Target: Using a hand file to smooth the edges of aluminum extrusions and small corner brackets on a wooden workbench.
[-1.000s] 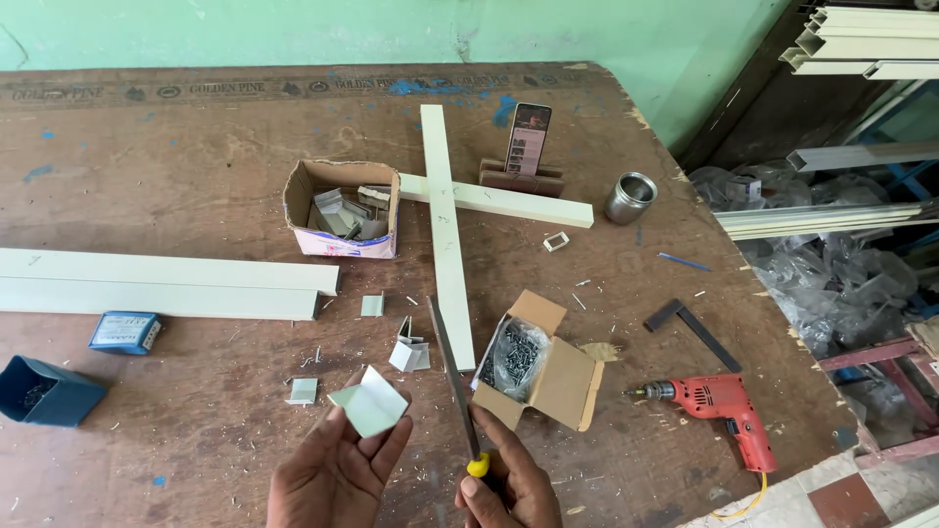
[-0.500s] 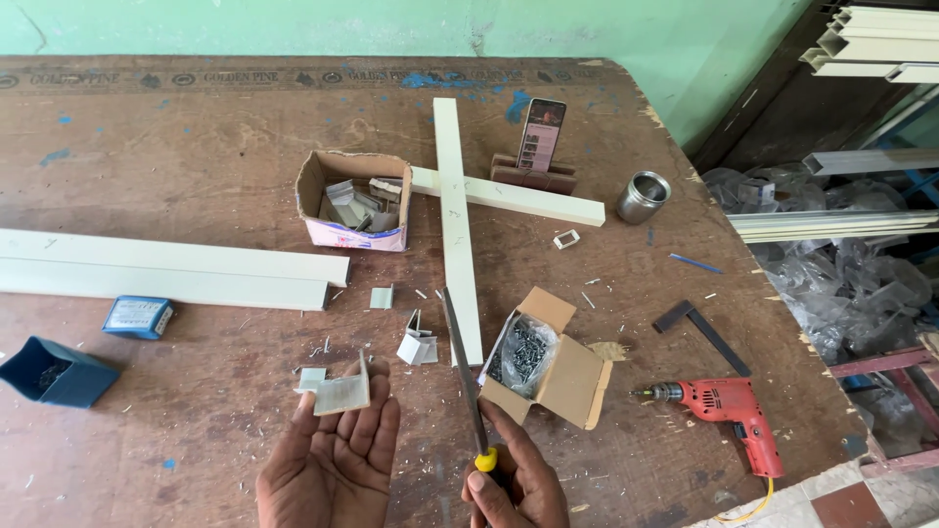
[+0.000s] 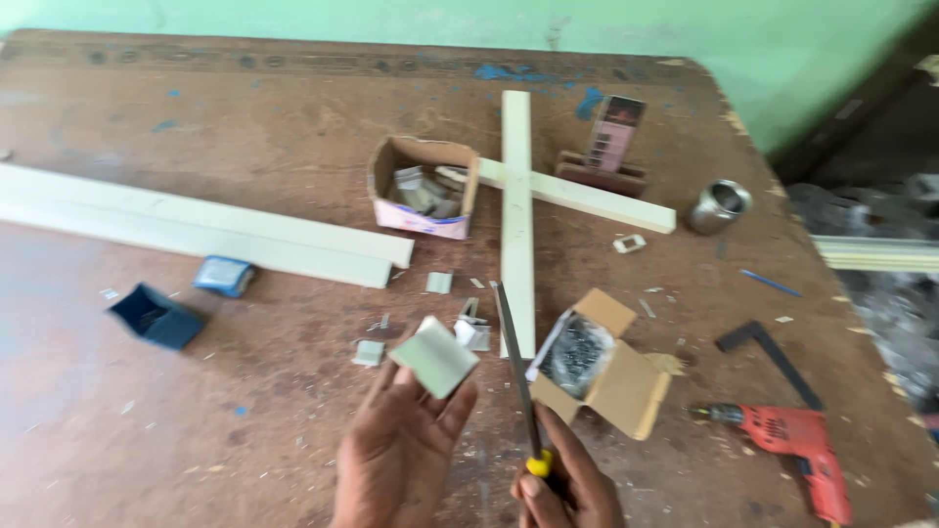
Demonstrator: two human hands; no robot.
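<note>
The small pale angle bracket (image 3: 435,357) looks light, stiff and smooth; the left hand (image 3: 401,450) pinches its lower edge above the tabletop's (image 3: 196,117) near edge. The right hand (image 3: 567,484) grips a screwdriver (image 3: 516,376) beside the open screw box (image 3: 597,362).

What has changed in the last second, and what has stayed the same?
The left hand dipped toward the table half a second ago and has come up again, with the small pale bracket piece held in its fingers throughout. The right hand still grips the yellow-handled screwdriver, blade pointing away. The box of screws, red drill and crossed strips have not moved.
</note>
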